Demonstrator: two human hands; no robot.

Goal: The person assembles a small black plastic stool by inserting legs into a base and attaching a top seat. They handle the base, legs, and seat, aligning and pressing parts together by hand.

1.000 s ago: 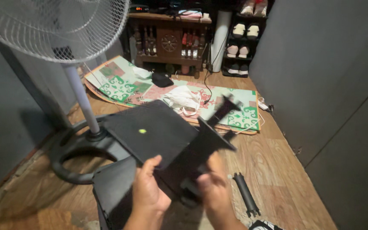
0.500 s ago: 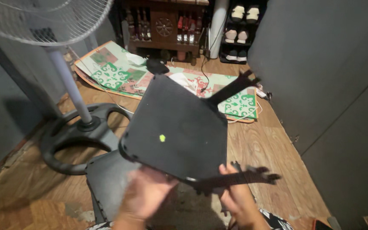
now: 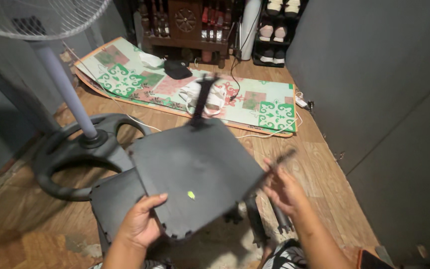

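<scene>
Both of my hands are on a dark, flat foam mat tile [image 3: 195,172] held up in the middle of the frame. Left hand [image 3: 140,224], at lower centre, grips the tile's near edge, fingers curled over the top with the thumb underneath. Right hand [image 3: 282,188], right of centre, pinches the tile's right corner, where a thin black strip [image 3: 279,159] sticks out past my fingers. On the tile's face sits a small yellow-green dot [image 3: 191,195], and another narrow black strip [image 3: 200,99] rises from its far edge toward the upper middle. Under the tile, lower left, lies a second dark tile [image 3: 113,199] on the wooden floor [image 3: 319,164]. Toward the left stands a pedestal fan [image 3: 70,107] with a round black base. Across the upper middle lies a green patterned mat [image 3: 255,107].
</scene>
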